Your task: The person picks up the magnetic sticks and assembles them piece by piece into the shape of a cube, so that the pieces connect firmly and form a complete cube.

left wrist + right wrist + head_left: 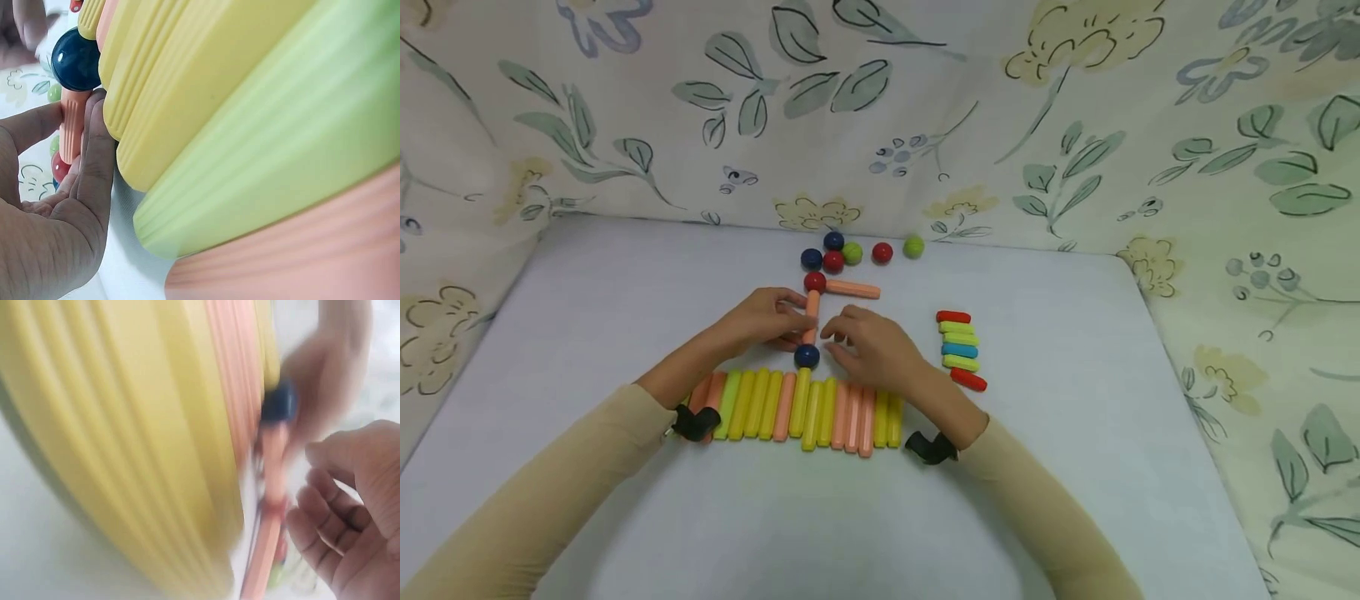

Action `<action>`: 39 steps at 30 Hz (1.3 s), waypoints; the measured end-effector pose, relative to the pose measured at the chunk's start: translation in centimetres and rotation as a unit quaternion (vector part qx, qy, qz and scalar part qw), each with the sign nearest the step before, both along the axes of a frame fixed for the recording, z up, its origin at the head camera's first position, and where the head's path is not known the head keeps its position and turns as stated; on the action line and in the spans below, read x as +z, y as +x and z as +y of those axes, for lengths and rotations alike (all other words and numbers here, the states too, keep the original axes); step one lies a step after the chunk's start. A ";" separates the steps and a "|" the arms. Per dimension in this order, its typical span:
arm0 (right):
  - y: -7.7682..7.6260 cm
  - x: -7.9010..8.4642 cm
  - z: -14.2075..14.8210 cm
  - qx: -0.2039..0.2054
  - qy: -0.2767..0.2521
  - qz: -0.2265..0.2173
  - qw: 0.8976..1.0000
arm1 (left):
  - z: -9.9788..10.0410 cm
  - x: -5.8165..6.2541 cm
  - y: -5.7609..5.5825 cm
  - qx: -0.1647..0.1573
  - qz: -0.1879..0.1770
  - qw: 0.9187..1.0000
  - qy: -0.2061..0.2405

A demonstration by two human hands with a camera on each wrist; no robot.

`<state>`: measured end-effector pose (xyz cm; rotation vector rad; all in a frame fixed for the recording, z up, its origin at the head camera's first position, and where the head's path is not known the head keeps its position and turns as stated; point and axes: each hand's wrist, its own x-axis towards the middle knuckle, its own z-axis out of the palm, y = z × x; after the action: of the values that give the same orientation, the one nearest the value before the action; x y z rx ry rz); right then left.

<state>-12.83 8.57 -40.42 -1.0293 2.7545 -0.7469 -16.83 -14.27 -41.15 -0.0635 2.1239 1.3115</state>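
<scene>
My left hand (766,318) pinches a salmon stick (72,115) between thumb and fingers. A dark blue ball (807,357) sits at the stick's near end, and a red ball (815,282) at its far end. From the red ball a second salmon stick (853,289) points to the right. Just below the blue ball, a yellow stick (801,404) lies in the row with its top end at the ball. My right hand (880,350) hovers to the right of the held stick, its fingers loosely bent and holding nothing.
A side-by-side row of yellow, salmon and green sticks (770,406) lies in front of the hands. Several loose balls (882,252) are at the back by the floral cloth (970,108). To the right, short red, green and blue sticks (959,350) form a column on the white table (1075,467).
</scene>
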 end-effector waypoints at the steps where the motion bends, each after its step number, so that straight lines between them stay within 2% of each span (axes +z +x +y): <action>1: 0.8 0.0 -0.2 0.026 -0.001 0.000 1.000 | 0.0 0.0 0.0 -0.001 0.002 1.000 0.001; 4: 2.5 0.1 -0.8 0.097 0.016 0.022 0.995 | -0.1 0.0 0.1 -0.005 0.005 1.000 0.002; 7: 3.5 -0.1 -1.4 0.143 0.047 0.053 0.987 | -0.1 0.1 0.1 -0.008 0.007 1.000 -0.001; 13: 3.8 -0.2 -2.0 0.160 0.077 0.074 0.981 | -0.1 0.1 0.3 -0.007 0.005 1.000 0.002; 21: 4.0 0.2 -2.7 0.187 0.085 0.055 0.977 | -0.1 0.5 0.5 -0.007 0.004 1.000 0.022; 25: 4.1 0.6 -3.1 0.193 0.115 0.057 0.973 | -0.2 0.6 0.4 -0.007 0.006 1.000 0.024; 27: 4.1 1.0 -3.3 0.201 0.142 0.069 0.967 | -0.2 0.6 0.4 -0.007 0.005 1.000 0.026; 29: 4.1 1.5 -3.7 0.215 0.184 0.092 0.955 | -0.2 0.6 0.3 -0.007 0.004 0.999 0.033; 30: 4.0 1.8 -3.9 0.228 0.208 0.109 0.945 | -0.3 0.6 0.3 -0.008 0.003 0.999 0.035; 35: 3.8 2.6 -5.5 0.297 0.318 0.185 0.881 | -0.2 0.5 0.2 -0.006 -0.001 0.999 0.034; 37: 3.8 2.7 -5.9 0.315 0.338 0.194 0.866 | -0.2 0.5 0.2 -0.003 -0.005 1.000 0.031; 39: 3.8 2.8 -6.2 0.323 0.346 0.196 0.859 | -0.3 0.5 0.2 -0.004 -0.005 1.000 0.031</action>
<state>-9.05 2.35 -37.62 -1.8508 2.3084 0.5631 -16.65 -14.54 -40.61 -0.0362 2.0727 1.3690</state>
